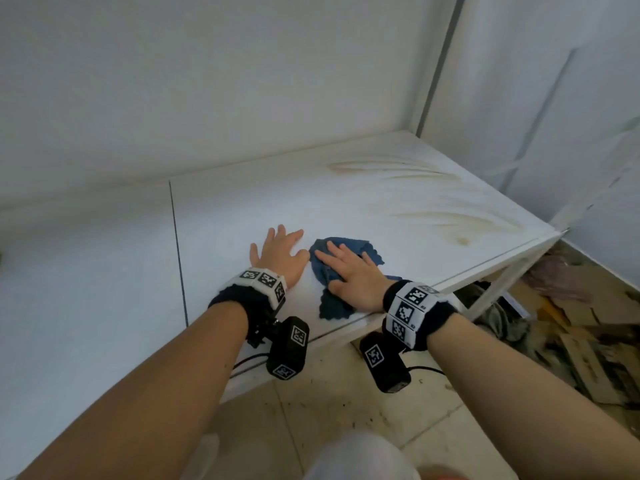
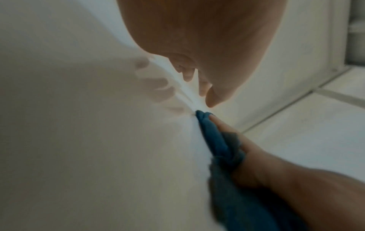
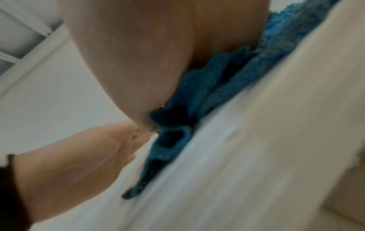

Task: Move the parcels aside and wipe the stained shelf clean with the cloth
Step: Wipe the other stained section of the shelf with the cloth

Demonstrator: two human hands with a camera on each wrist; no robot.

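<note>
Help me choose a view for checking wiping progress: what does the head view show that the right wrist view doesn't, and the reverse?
Only the head view shows the brownish streaks on the shelf toward its far right corner, away from the cloth, plus the wristbands and the littered floor. Only the right wrist view shows the underside of the right hand pressing the cloth's bunched folds. Both show the blue cloth under that hand, with the left hand flat beside it.
</note>
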